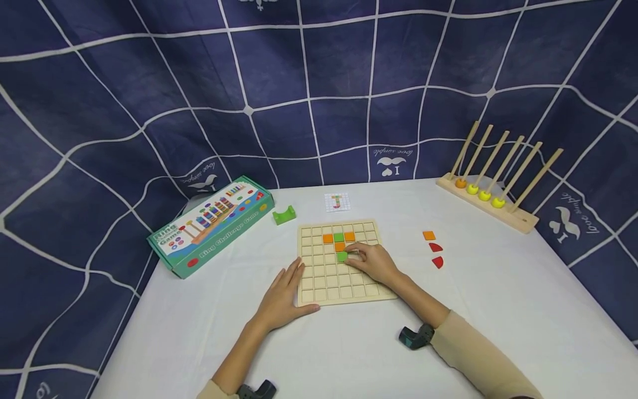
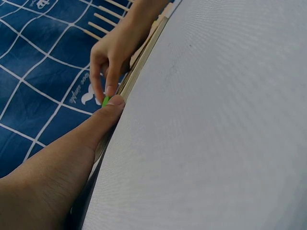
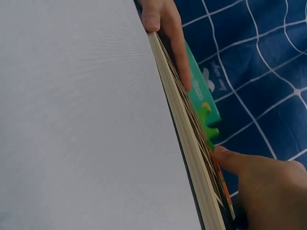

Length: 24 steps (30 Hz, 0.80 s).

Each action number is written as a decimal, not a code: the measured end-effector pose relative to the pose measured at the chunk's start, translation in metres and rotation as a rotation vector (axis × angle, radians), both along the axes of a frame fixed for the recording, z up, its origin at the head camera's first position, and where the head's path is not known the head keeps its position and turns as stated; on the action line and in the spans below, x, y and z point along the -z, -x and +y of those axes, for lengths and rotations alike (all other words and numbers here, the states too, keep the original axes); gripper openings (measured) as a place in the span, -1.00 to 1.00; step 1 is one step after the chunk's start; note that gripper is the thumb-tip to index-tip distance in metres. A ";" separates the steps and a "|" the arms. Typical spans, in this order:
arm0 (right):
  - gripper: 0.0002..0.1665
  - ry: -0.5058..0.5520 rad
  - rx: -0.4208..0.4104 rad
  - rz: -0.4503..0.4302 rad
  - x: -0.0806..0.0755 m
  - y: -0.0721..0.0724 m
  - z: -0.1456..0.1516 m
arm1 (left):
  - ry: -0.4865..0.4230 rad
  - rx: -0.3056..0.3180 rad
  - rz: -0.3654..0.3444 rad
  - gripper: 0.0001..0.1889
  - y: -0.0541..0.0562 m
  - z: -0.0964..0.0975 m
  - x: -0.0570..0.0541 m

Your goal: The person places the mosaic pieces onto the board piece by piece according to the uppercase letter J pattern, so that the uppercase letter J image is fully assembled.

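Observation:
A wooden grid board [image 1: 331, 295] lies on the white table. My left hand [image 1: 285, 295] rests along its left edge and front corner, fingers extended. Over the board's middle, my right hand [image 1: 374, 263] pinches a green square tile [image 1: 341, 257] between thumb and fingers; the left wrist view shows a green edge of this tile [image 2: 106, 101] at the fingertips. Just behind that tile sits an orange square tile [image 1: 340, 247], with a green tile [image 1: 339, 237] beyond it. An orange tile stands on either side of the farther green one, left [image 1: 327, 239] and right [image 1: 350, 236].
Behind the board lies a pattern card [image 1: 337, 202]. A green notched block [image 1: 284, 215] and a ring game box [image 1: 211, 227] are at left. To the right lie an orange tile [image 1: 429, 235], two red quarter-round pieces [image 1: 437, 262] and a pegged wooden stand [image 1: 520, 221].

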State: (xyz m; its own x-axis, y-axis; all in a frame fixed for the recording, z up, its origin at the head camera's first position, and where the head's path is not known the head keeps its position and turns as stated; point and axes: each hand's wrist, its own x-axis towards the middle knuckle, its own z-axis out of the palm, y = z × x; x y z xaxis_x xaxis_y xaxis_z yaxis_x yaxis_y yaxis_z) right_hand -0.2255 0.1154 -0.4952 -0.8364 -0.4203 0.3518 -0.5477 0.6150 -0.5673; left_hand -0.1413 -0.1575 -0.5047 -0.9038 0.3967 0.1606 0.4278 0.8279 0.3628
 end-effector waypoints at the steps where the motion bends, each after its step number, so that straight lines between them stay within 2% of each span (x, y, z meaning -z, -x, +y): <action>1: -0.64 -0.009 0.007 0.002 0.000 0.000 -0.001 | -0.001 0.000 0.000 0.15 0.000 0.000 0.000; 14: -0.63 -0.077 0.026 0.035 0.001 0.001 -0.004 | -0.004 0.007 0.001 0.15 0.000 0.000 0.000; 24: -0.57 -0.029 -0.002 0.005 -0.005 0.002 0.005 | -0.011 0.010 0.010 0.14 -0.001 0.000 -0.002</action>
State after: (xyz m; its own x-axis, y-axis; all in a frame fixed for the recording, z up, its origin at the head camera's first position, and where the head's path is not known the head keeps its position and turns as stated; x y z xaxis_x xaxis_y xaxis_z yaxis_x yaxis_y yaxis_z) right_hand -0.2275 0.1208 -0.4901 -0.8339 -0.4319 0.3436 -0.5516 0.6306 -0.5460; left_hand -0.1403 -0.1571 -0.5030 -0.8981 0.4040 0.1740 0.4398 0.8196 0.3671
